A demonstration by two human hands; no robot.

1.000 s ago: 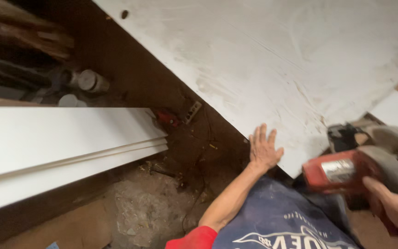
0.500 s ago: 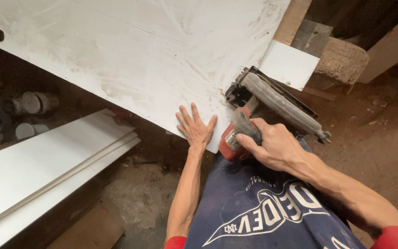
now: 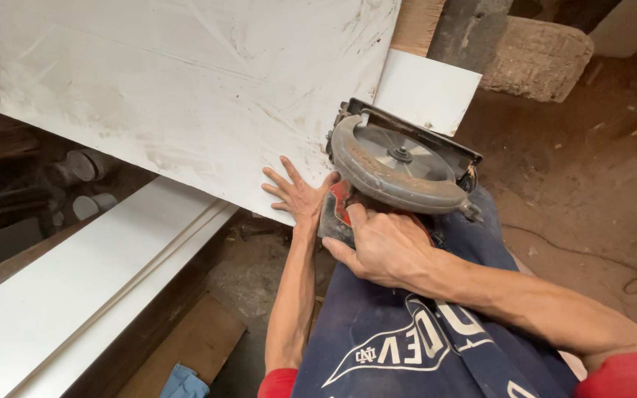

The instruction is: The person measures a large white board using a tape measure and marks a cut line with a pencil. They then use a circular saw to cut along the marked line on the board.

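A large white board (image 3: 186,81), scuffed and dusty, fills the upper left of the head view. My left hand (image 3: 296,195) lies flat on its near corner, fingers spread. Just right of it, my right hand (image 3: 385,247) grips the handle of a red and grey circular saw (image 3: 399,166). The saw's round blade guard and base plate rest at the board's right edge. A small white offcut (image 3: 429,92) lies just beyond the saw.
Long white boards (image 3: 90,280) are stacked at the lower left, with pipe ends (image 3: 82,166) and dark timber behind them. Brown dirt floor (image 3: 576,177) with a thin cable lies to the right. A rough block (image 3: 532,55) and a wooden plank (image 3: 414,22) sit at the top.
My right hand has brought the saw from the far right up to the board's edge beside my left hand. The view has swung right; my left hand stays flat on the board.
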